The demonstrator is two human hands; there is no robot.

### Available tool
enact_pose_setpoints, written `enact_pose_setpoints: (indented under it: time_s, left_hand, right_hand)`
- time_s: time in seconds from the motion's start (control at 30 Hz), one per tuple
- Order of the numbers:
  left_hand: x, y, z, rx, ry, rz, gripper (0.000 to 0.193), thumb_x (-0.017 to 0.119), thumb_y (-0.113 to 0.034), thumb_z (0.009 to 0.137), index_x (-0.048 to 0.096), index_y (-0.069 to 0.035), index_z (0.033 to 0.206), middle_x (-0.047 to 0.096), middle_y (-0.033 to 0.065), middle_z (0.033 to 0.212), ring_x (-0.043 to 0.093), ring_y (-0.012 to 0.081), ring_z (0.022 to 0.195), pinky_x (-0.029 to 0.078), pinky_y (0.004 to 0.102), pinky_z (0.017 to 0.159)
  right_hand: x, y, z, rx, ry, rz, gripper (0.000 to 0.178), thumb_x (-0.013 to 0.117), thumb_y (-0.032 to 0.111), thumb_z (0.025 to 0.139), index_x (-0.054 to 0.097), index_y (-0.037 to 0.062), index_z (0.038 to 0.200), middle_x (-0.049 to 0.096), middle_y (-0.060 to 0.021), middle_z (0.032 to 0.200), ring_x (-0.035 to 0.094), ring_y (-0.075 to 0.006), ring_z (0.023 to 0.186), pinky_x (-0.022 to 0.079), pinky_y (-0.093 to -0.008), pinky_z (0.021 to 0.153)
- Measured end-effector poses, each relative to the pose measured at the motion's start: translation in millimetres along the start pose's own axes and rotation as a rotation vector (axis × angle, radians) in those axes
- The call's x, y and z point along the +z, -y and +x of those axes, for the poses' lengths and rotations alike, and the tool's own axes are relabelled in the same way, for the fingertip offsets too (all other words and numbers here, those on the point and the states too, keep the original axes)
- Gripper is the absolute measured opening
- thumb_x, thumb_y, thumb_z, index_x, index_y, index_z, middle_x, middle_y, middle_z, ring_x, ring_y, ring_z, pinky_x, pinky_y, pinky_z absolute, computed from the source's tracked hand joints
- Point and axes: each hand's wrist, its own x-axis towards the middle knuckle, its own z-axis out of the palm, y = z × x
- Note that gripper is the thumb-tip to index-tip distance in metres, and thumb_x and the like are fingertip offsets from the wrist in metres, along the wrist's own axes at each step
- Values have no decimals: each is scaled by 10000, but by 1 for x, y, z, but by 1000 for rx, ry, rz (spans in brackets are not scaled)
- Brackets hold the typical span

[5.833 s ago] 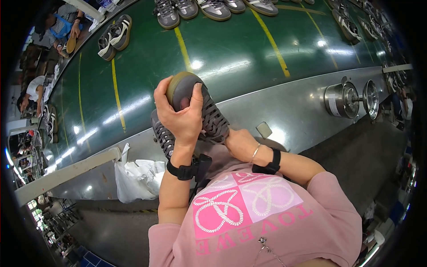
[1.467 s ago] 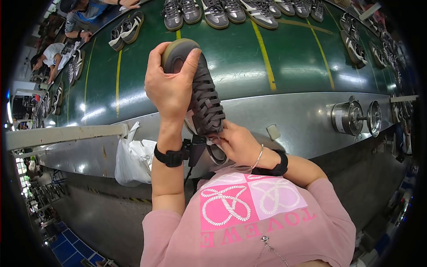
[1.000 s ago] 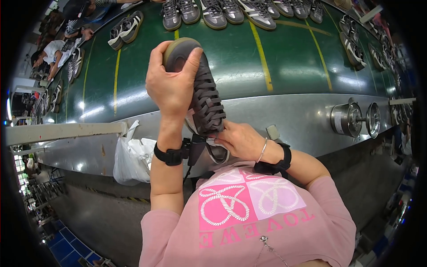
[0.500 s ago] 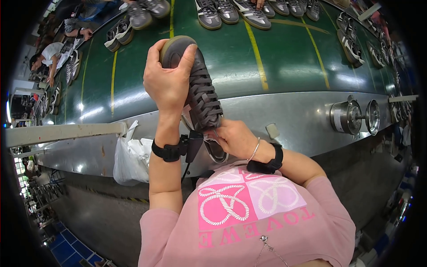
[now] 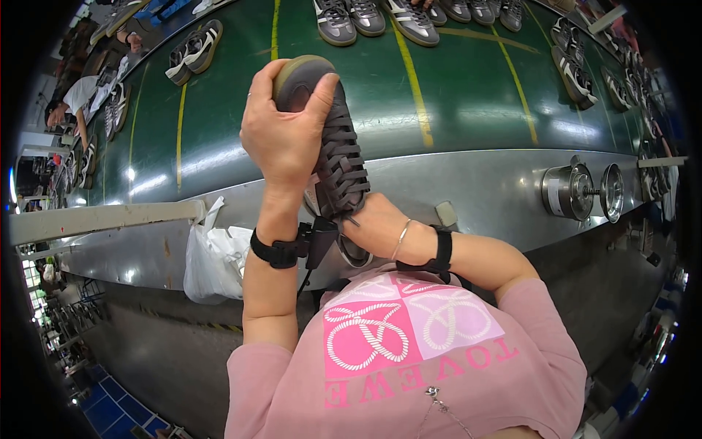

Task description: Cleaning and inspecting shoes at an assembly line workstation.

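A dark grey sneaker (image 5: 342,157) with a gum-coloured sole edge is held toe-up in front of me, its laces threaded across the front. My left hand (image 5: 281,135) is closed round its toe, thumb over the top and fingers behind the sole side. At the ankle opening, my right hand (image 5: 374,225) presses against the tongue end of the lacing. Its fingers are out of sight in or behind the shoe. A loose lace end shows beside that hand, and part of the shoe's heel collar appears below it.
Several grey sneakers (image 5: 413,25) stand along the green belt (image 5: 241,110), with a pair (image 5: 196,53) at the far left. A steel ledge (image 5: 482,190) runs before me, bearing a metal pot (image 5: 569,192) and a pale block (image 5: 446,214). A white plastic bag (image 5: 212,263) hangs left.
My right hand has pushed in closer to the shoe's opening, hiding its fingers. The shoe and my left hand have shifted slightly right. Sneakers held up at the far left have moved away leftward.
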Motion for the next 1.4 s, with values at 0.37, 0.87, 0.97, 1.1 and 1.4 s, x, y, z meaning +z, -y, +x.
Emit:
enact_pose_setpoints:
  time_s: [0.37,0.87,0.97,1.1,1.4]
  left_hand:
    - [-14,8,-1,-4,-45,-25,521,868,-363,743,656,-36,1090,723,88,953,701,217,830,555,327,771]
    - [-15,16,5,-3,-17,-42,525,872,-350,740,658,-29,1095,724,98,954,702,222,822,554,323,765]
    - [-20,17,7,-21,-34,-99,507,874,-320,751,654,-22,1098,719,96,954,695,198,830,553,310,775]
    - [-17,12,3,-85,-46,-99,479,871,-269,771,645,-4,1101,699,88,979,676,170,851,551,297,790]
    - [-30,55,13,-263,-72,-274,468,833,-238,832,614,42,1137,665,96,1034,644,157,885,535,284,817]
  right_hand:
    - [-9,10,-13,73,88,46,82,630,90,756,675,38,801,648,-133,806,672,-279,758,554,-388,629]
    - [-5,7,-5,77,70,86,65,637,78,729,660,25,757,648,-154,792,677,-311,700,555,-401,605]
    - [-21,11,-9,92,51,125,68,642,60,730,670,18,776,642,-174,912,679,-307,706,558,-399,612]
    - [-38,6,-21,142,147,155,139,646,44,736,679,16,869,619,-167,982,680,-305,757,561,-404,629]
    - [-37,-36,-66,347,-20,400,196,630,50,844,711,102,1015,652,-81,989,662,-317,842,536,-409,734]
